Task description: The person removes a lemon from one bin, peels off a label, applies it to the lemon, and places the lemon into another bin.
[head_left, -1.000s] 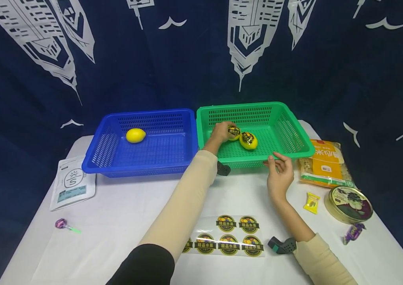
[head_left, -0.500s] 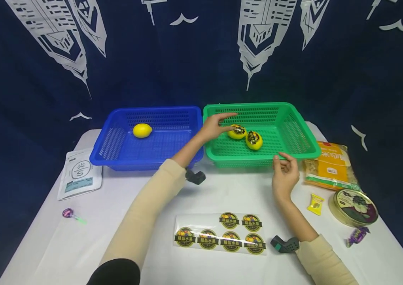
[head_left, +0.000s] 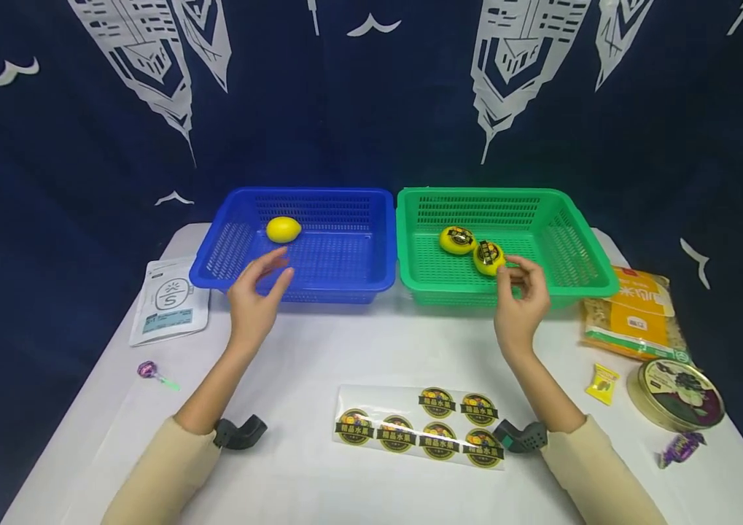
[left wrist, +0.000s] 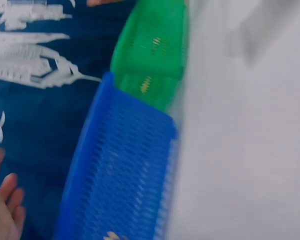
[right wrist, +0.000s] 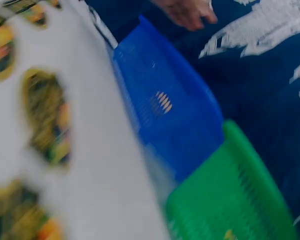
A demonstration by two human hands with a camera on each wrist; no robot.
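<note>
Nearest us, a clear, glossy sheet (head_left: pixel 378 397) of round black-and-gold stickers lies toward the near edge of the white-covered table (head_left: pixel 305 474). Out at the table's right edge, a purple-wrapped candy (head_left: pixel 681 449) sits just beside a round gold tin (head_left: pixel 676 394) with a dark printed lid; over toward the left edge lies a purple lollipop (head_left: pixel 148 370) on a green stick.

Now the hands! The left hand (head_left: pixel 253 306) is up at the near edge of the blue plastic basket (head_left: pixel 332 295), thumb and fingers spread, nothing between them. The right hand (head_left: pixel 522 306) is at the near edge of the green plastic basket (head_left: pixel 450 288), fingers loosely bent; whether they pinch the rim, I can't tell.

Farther in, a plain yellow lemon (head_left: pixel 283 230) rests by the blue basket's far-left corner, while two stickered yellow lemons (head_left: pixel 489 258) sit together left of the green basket's middle. Behind everything hangs a navy curtain (head_left: pixel 345 109) with white prints.
</note>
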